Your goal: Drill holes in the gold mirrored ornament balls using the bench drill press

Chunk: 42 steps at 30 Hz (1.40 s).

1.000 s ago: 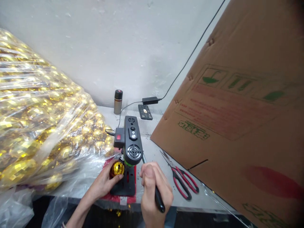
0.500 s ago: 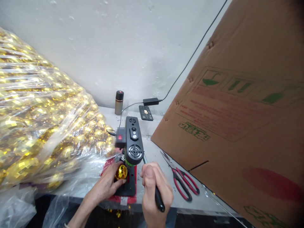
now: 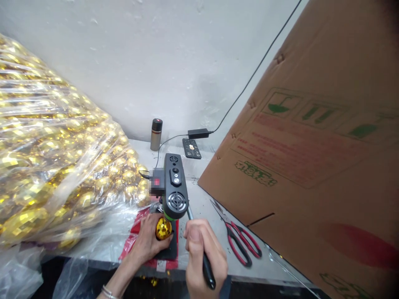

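Between the fingers and thumb of my left hand (image 3: 149,237) is a gold faceted ball (image 3: 163,229). The ball sits at the head of a small black press machine (image 3: 176,182), above its flat black base (image 3: 170,250). My right hand (image 3: 205,253) is closed around a lever with a black handle (image 3: 208,270); its metal rod runs up to the machine's right side. Under the base lies a red plastic sheet (image 3: 127,245). The contact between ball and machine head is partly hidden.
A big clear plastic bag (image 3: 62,158) of gold balls fills the left. Red-handled scissors (image 3: 240,241) lie right of my right hand, beside a large cardboard box (image 3: 296,166). Behind the machine are a bottle (image 3: 156,135), a phone (image 3: 191,148) and a power adapter (image 3: 198,133).
My left hand and the gold ball have shifted slightly to the right and nearer to me, and the ball has turned. My right hand stays on the lever, almost unmoved.
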{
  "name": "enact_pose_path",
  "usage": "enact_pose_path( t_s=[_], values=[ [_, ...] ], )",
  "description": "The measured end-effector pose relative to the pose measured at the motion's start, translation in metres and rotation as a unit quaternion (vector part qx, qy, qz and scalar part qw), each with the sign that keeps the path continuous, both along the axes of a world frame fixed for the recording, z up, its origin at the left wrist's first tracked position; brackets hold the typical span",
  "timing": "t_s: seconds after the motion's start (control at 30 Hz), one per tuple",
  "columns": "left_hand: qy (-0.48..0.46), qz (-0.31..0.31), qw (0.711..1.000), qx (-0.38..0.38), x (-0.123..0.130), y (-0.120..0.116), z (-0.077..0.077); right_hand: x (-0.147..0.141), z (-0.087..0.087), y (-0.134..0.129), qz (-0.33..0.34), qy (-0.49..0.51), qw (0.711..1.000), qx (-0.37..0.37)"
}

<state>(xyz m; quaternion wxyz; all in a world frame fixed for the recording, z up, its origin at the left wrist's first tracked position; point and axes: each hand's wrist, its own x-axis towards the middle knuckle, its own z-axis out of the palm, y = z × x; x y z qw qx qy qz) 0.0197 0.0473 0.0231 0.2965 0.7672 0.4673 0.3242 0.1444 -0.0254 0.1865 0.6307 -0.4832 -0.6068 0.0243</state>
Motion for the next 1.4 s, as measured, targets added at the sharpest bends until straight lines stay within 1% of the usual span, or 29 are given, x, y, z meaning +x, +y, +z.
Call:
enact_pose_path(
  t_s=[0.1, 0.2, 0.33, 0.47, 0.53, 0.6, 0.67, 0.83, 0.93, 1.07, 1.17, 1.3, 1.4],
  values=[
    [-0.002, 0.007, 1.0, -0.005, 0.002, -0.001, -0.008, -0.004, -0.004, -0.002, -0.009, 0.026, 1.0, 0.008],
    [-0.001, 0.012, 1.0, -0.001, 0.002, -0.002, -0.01, -0.013, -0.011, -0.005, -0.03, 0.071, 0.997, 0.011],
    [0.006, 0.021, 1.0, -0.002, 0.004, -0.003, -0.006, -0.023, -0.031, -0.006, -0.059, 0.105, 0.993, 0.019],
    [0.008, 0.019, 1.0, -0.01, 0.006, -0.005, 0.001, -0.027, -0.053, 0.001, -0.094, 0.096, 0.987, 0.091],
    [0.008, 0.019, 1.0, -0.012, 0.006, -0.005, 0.003, -0.026, -0.059, 0.005, -0.102, 0.1, 0.983, 0.117],
    [0.01, 0.02, 1.0, -0.013, 0.007, -0.005, 0.004, -0.025, -0.063, 0.007, -0.112, 0.106, 0.981, 0.118],
    [0.01, 0.02, 1.0, -0.014, 0.007, -0.006, 0.005, -0.024, -0.067, 0.008, -0.116, 0.1, 0.981, 0.117],
    [0.012, 0.013, 1.0, -0.023, 0.007, -0.006, 0.008, -0.02, -0.074, 0.008, -0.1, 0.081, 0.983, 0.129],
    [0.007, 0.015, 1.0, -0.019, 0.007, -0.007, 0.007, -0.018, -0.074, 0.009, -0.105, 0.074, 0.983, 0.132],
    [-0.002, 0.023, 1.0, -0.011, 0.008, -0.008, 0.002, -0.016, -0.074, 0.01, -0.104, 0.052, 0.985, 0.13],
    [-0.009, 0.023, 1.0, -0.01, 0.008, -0.008, 0.0, -0.016, -0.075, 0.011, -0.116, 0.05, 0.984, 0.128],
    [-0.014, 0.017, 1.0, -0.012, 0.007, -0.008, 0.001, -0.016, -0.076, 0.011, -0.116, 0.04, 0.983, 0.137],
    [-0.013, 0.018, 1.0, -0.015, 0.007, -0.007, 0.001, -0.015, -0.076, 0.011, -0.111, 0.038, 0.985, 0.127]
  ],
)
